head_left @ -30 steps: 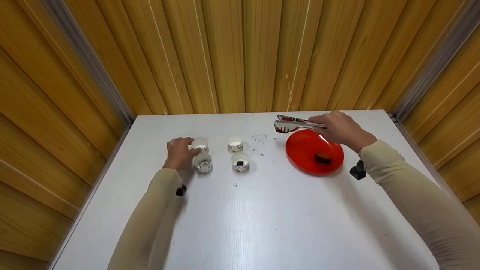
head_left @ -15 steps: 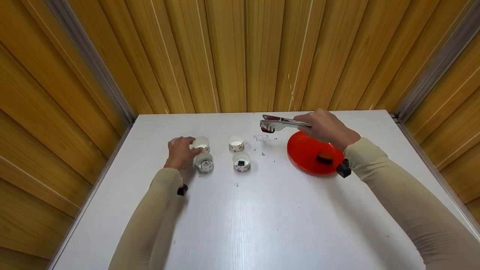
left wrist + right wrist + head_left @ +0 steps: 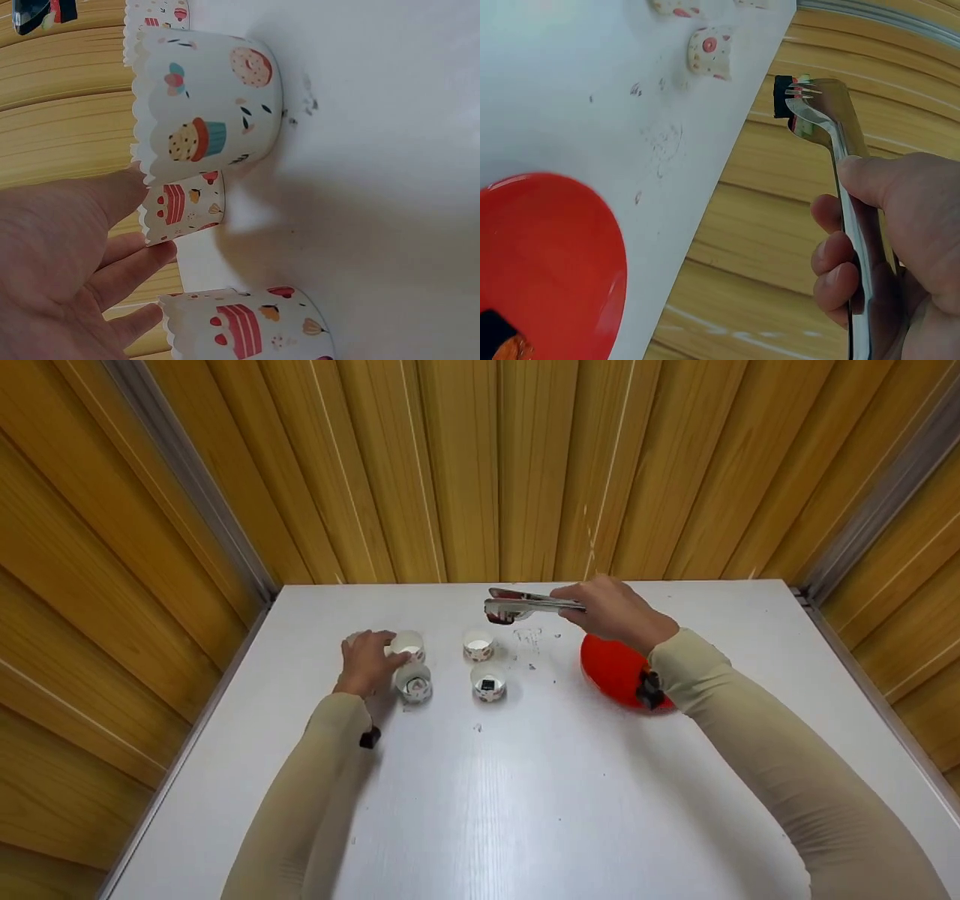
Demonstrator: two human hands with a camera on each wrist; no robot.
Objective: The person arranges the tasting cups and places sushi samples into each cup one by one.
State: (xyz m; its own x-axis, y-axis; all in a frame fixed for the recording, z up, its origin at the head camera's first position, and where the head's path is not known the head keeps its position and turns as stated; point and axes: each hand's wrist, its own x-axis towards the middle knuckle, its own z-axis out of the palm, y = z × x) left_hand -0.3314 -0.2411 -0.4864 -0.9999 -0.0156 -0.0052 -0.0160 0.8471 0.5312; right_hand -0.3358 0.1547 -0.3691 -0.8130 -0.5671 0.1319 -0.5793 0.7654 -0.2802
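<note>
My left hand (image 3: 366, 661) holds a white paper baking cup (image 3: 409, 647) by its rim, thumb on one side and fingers on the other. In the left wrist view this cup (image 3: 184, 206) stands between cups printed with cakes. My right hand (image 3: 607, 611) grips metal food tongs (image 3: 532, 604). Their tips pinch a small dark-wrapped sushi piece (image 3: 784, 97) with green and red showing, raised behind the far right cup (image 3: 478, 646). The near right cup (image 3: 488, 685) contains a black-topped piece, and the near left cup (image 3: 415, 684) a round, pale-centred piece.
A red plate (image 3: 604, 664) lies on the white table (image 3: 480, 795), partly under the right forearm. The right wrist view shows an orange-topped dark piece (image 3: 502, 341) on it. Another cup (image 3: 247, 326) stands beside the left hand. Yellow wood-look panels (image 3: 465, 472) enclose the table.
My right hand has carried the tongs and sushi piece leftward from above the plate to near the far right cup. The left hand stays at its cup.
</note>
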